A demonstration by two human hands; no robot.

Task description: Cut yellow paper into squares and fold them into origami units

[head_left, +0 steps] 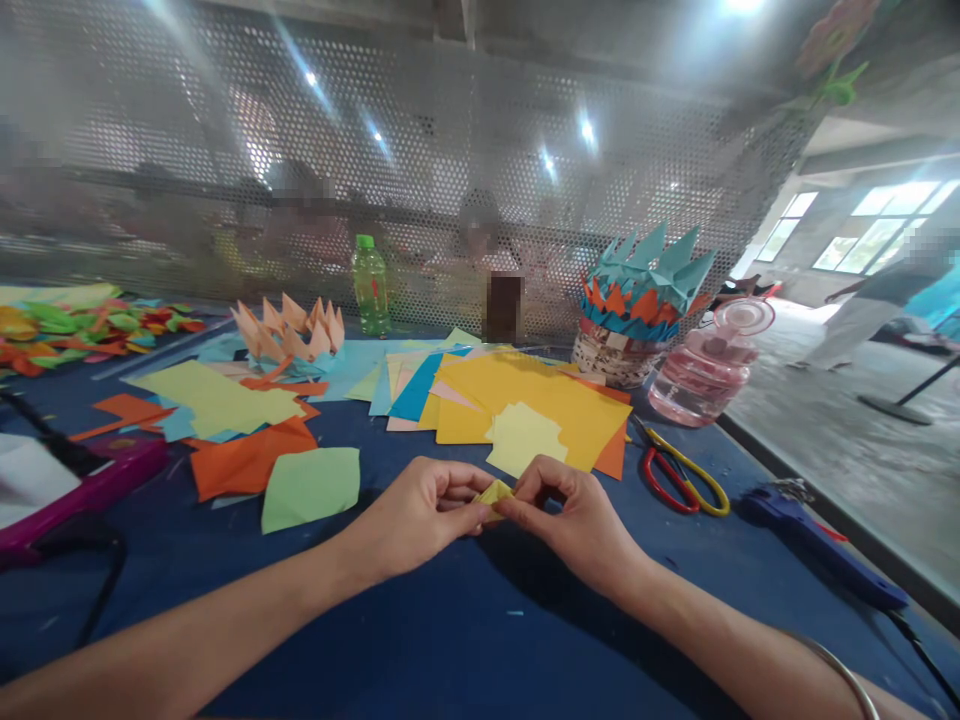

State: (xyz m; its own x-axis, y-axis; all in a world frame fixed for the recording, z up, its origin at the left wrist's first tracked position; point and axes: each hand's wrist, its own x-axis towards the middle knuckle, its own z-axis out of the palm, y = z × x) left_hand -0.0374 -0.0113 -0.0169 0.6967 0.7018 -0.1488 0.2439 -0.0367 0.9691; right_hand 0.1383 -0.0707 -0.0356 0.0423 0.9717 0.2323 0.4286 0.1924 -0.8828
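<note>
A small folded piece of yellow paper is pinched between both hands above the blue table. My left hand grips its left side with thumb and fingers. On the right side, my right hand pinches the paper between thumb and fingertips. Parts of the paper are hidden behind the fingers. Just beyond the hands lie cut pale yellow paper pieces on top of larger orange-yellow sheets. A light green paper square rests left of my left hand.
Red-and-yellow scissors and a blue glue gun lie to the right. A pink bottle stands near a basket of folded paper crowns. Further left are a peach paper ring, a green bottle and a purple glue gun.
</note>
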